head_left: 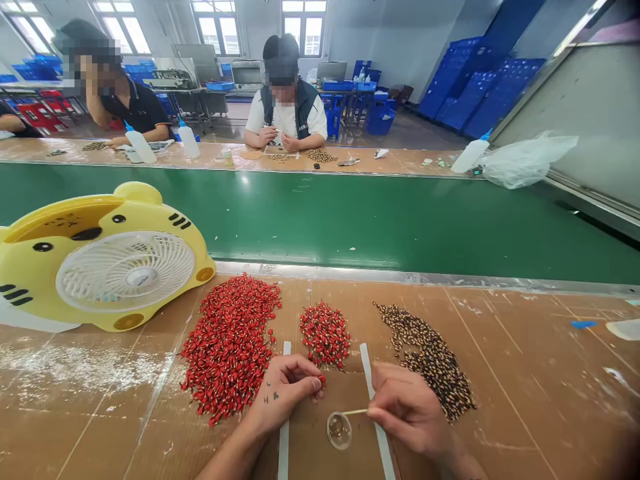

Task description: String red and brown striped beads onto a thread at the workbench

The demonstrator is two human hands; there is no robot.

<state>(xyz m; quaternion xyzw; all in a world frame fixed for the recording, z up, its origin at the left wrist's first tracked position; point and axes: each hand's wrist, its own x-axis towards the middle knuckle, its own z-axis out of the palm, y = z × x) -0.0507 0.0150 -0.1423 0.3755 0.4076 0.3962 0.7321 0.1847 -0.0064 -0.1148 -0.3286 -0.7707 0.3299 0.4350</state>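
Observation:
My left hand (287, 390) pinches a small red piece (321, 381) between thumb and forefinger. Between the thumb and fingers of my right hand (407, 408) is a thin pale stick (356, 412), its tip at the rim of a small clear cup (339, 431). The cup sits on a brown cardboard sheet (320, 463) edged by two white strips. Beyond my left hand lie a large heap of red pieces (233, 347) and a smaller red heap (325, 333). A heap of black and tan pieces (430, 353) spreads beside my right hand.
A yellow animal-shaped fan (200, 250) stands at the left. A green conveyor belt (320, 213) runs across ahead. On its far side are a seated person (287, 113), another person (135, 107), white bottles (189, 141) and a plastic bag (525, 160).

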